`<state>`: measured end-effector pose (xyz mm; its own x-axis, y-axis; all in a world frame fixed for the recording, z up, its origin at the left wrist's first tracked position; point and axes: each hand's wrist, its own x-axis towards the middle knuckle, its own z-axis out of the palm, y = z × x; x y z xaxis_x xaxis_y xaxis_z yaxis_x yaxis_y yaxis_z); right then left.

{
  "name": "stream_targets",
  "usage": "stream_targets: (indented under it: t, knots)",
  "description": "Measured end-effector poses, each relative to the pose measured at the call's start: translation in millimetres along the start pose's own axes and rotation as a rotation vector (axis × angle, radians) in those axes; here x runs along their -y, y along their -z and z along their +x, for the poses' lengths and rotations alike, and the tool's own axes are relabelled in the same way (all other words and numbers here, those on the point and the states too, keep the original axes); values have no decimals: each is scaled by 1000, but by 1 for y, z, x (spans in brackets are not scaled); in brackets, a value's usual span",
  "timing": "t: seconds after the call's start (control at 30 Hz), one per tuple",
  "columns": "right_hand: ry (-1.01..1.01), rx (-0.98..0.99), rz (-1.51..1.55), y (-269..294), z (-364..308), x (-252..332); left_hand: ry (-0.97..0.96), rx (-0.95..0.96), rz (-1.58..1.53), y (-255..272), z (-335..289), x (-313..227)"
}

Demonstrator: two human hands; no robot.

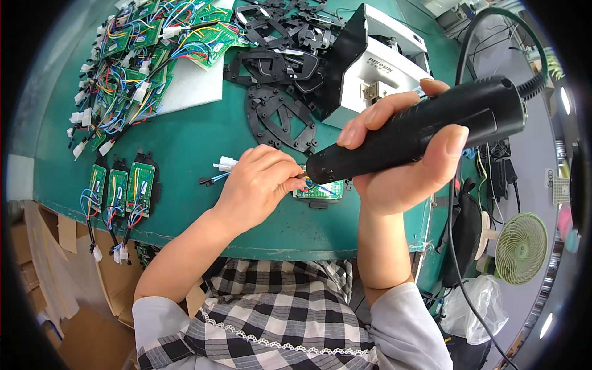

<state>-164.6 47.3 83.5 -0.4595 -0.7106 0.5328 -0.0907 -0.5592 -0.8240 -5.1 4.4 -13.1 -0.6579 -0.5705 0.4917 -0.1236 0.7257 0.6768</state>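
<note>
My right hand (pixel 412 154) is wrapped round a black electric screwdriver (pixel 425 126), which lies slanted with its nose down to the left and its cable leaving the far end. Under the nose is a green circuit board (pixel 325 190) with blue and yellow wires, partly covered by the tool and my hands. My left hand (pixel 262 179) is closed in a pinch at the screwdriver's nose, over the board's left end; what sits between its fingertips is hidden. White connectors (pixel 226 164) on wires stick out to the left of that hand.
Several wired circuit boards (pixel 132 80) are heaped at the far left. Three boards in black holders (pixel 117 188) lie at the near left. Black plastic frames (pixel 280 117) are piled at the back, beside a white and black machine (pixel 382 68). A green fan (pixel 521 246) stands at the right.
</note>
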Motion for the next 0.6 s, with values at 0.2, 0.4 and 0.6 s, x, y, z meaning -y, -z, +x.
stream_targets:
  t: [0.2,0.4,0.6]
  knots:
    - [82,-11,-116,0,4,-5,44,49,236,6,3,-9]
    - [139,8,-183,-9,3,-21,22,118,305,3,-2,-3]
    - [155,23,-165,-12,-2,-36,6,112,301,4,-3,-2]
